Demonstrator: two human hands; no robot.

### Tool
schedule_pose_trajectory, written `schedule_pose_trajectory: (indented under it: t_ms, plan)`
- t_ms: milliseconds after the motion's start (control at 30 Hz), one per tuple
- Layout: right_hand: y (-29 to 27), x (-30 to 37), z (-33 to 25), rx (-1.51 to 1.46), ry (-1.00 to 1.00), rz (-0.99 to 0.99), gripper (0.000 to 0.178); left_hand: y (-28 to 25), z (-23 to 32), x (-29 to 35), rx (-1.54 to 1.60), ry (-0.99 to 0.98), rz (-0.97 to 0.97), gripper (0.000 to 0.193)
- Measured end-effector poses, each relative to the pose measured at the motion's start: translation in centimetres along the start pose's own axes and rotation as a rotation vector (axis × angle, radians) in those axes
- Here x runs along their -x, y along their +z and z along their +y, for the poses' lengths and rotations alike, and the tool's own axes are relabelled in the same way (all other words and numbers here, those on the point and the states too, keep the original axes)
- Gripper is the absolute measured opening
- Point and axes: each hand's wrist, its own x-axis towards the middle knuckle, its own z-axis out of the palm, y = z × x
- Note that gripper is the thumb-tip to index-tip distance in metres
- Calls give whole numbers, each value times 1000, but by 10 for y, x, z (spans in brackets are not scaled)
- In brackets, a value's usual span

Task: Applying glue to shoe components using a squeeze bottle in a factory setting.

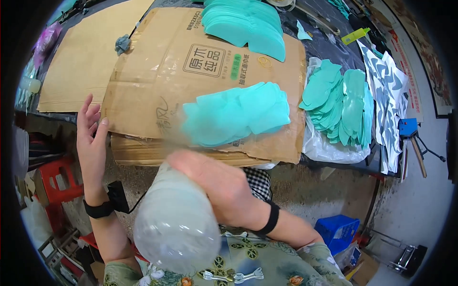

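My right hand [217, 183] is wrapped round a cloudy, translucent plastic bottle [176, 224], held up near my chest with its wide base toward me. Motion blurs its far end, so the bottle's mouth does not show. Beyond it, a fanned stack of flat turquoise cut pieces [238, 114] with rounded edges lies on a brown cardboard sheet [143, 90]. My left hand [91, 136] is at the cardboard's left front corner, fingers apart and nothing in them. Whether it touches the cardboard I cannot tell.
More turquoise pieces [245, 21] are piled at the cardboard's far edge. Green pieces [329, 100] lie on white plastic at the right, near patterned sheets [389, 95] and a yellow-green bottle [355, 35]. A red stool [59, 174] and blue crate [337, 233] stand below the table.
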Motion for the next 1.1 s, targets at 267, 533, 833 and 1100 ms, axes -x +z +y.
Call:
schedule_pose_trajectory:
  t_ms: [267, 533, 833, 1100]
  plan:
    - [-116, -5, 73, 544, 289, 296, 27, 80, 53, 26, -292, 487, -234, 73]
    - [-173, 58, 75, -96, 460, 870, 38, 210, 105, 49, -616, 657, -533, 115]
    - [-164, 103, 55, -307, 562, 1002, 70, 220, 97, 14, -496, 733, -723, 117]
    - [-135, 100, 45, -565, 624, 865, 69, 212, 99, -8, -365, 830, -768, 107]
